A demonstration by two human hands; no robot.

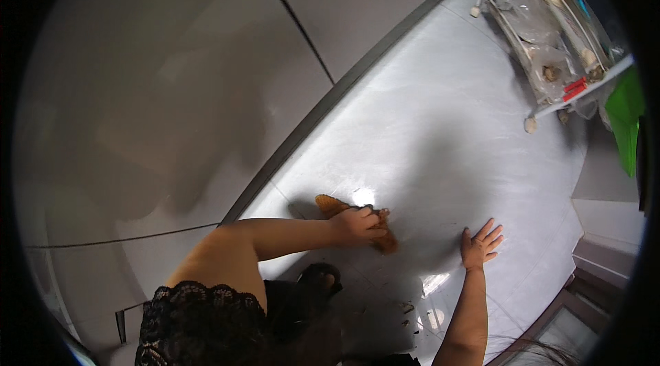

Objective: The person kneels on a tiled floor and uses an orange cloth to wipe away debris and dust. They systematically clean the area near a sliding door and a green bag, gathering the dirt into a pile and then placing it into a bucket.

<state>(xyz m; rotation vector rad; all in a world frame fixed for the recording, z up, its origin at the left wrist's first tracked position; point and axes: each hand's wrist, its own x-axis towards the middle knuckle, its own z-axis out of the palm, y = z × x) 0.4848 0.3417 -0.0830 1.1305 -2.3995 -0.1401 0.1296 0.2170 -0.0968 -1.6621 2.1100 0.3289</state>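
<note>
Bunched under my left hand (355, 227) is an orange-brown cloth (331, 205), pressed against the shiny pale tiled floor (405, 153). My fingers are closed over its middle, and its two ends stick out on either side. Off to the right, my right hand (478, 248) rests palm down on the same floor with its fingers spread and nothing held. The cloth lies between my left hand and the floor, so its underside is hidden.
A white rack (505, 26) with clear plastic bags stands at the upper right, beside a green plastic item (625, 118). A dark skirting strip (309, 136) edges the grey wall. Small dark scraps (407, 307) lie near my dark shoe (322, 276).
</note>
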